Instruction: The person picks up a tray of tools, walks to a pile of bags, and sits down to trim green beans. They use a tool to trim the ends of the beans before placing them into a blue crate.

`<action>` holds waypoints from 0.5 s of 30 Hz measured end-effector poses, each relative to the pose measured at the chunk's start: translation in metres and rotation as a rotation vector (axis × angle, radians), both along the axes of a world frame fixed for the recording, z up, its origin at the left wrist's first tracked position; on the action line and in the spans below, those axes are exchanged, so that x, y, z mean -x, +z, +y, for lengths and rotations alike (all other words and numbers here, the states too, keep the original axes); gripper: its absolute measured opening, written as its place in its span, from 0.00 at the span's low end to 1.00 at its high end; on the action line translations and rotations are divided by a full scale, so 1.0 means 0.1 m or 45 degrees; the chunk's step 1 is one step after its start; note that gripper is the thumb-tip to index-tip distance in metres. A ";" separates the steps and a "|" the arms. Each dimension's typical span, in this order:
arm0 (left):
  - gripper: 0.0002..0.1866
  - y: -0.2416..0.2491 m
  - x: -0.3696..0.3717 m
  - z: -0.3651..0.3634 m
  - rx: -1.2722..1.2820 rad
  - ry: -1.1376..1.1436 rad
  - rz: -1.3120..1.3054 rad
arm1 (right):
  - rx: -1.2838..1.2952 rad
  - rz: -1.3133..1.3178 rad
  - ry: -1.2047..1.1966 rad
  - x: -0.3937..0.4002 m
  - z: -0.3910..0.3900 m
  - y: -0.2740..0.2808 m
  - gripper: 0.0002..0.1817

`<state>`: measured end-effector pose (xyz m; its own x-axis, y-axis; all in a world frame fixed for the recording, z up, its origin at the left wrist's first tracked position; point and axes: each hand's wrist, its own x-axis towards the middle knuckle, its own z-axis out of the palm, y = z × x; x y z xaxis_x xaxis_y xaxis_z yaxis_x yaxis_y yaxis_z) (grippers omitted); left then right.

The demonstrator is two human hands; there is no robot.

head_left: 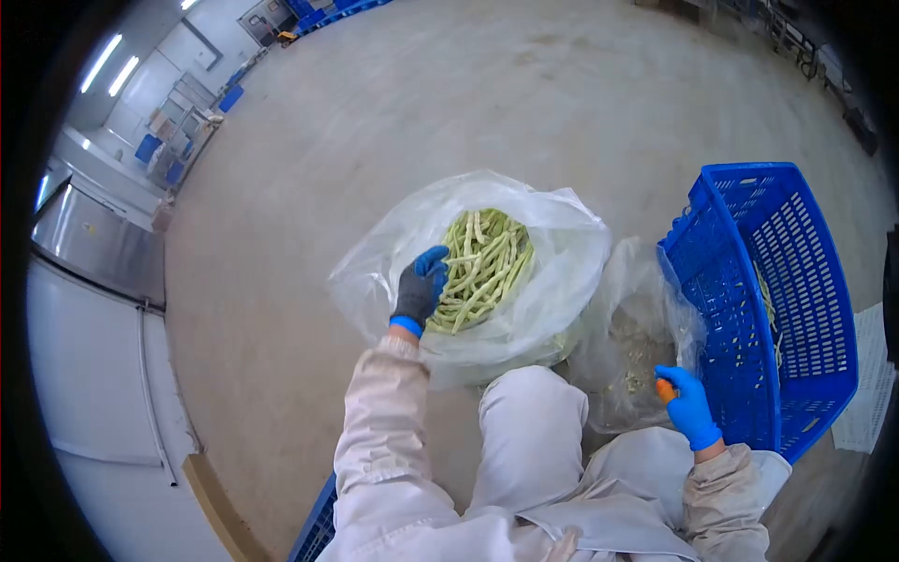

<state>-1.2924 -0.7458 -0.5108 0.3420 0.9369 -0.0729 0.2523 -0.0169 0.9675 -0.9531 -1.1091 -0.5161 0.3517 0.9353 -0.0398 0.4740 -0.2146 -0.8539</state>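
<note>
In the middle of the frame, the left hand [420,286] in its dark glove reaches, fingers curled, into the clear plastic bag [552,281] of long, thin, pale green beans [487,267], which look light and bendy and easy to pinch mid-length, while the right hand [688,403] in its blue glove is closed on a small orange tool [664,391] at lower right.

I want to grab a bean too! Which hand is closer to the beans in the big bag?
Probably the left hand: it already reaches into the big clear bag, touching the green beans. The right hand holds something orange beside the blue crate.
</note>
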 end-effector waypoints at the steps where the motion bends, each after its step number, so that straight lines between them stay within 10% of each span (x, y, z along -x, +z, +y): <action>1: 0.16 -0.03 -0.02 0.18 -0.094 -0.019 0.272 | 0.040 -0.005 -0.008 0.05 0.02 0.06 0.13; 8: 0.19 -0.42 -0.07 0.99 -0.379 -0.021 1.331 | 0.126 -0.010 -0.058 0.03 -0.19 -0.17 0.12; 15: 0.30 -0.33 -0.48 1.20 -0.865 0.127 0.713 | 0.211 0.009 -0.090 0.07 -0.28 -0.36 0.12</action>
<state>-1.2441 -0.6259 -0.5436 0.3376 0.8622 0.3778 0.7166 -0.4956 0.4908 -0.9602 -1.1366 -0.5524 0.4153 0.8888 -0.1940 0.4470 -0.3851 -0.8074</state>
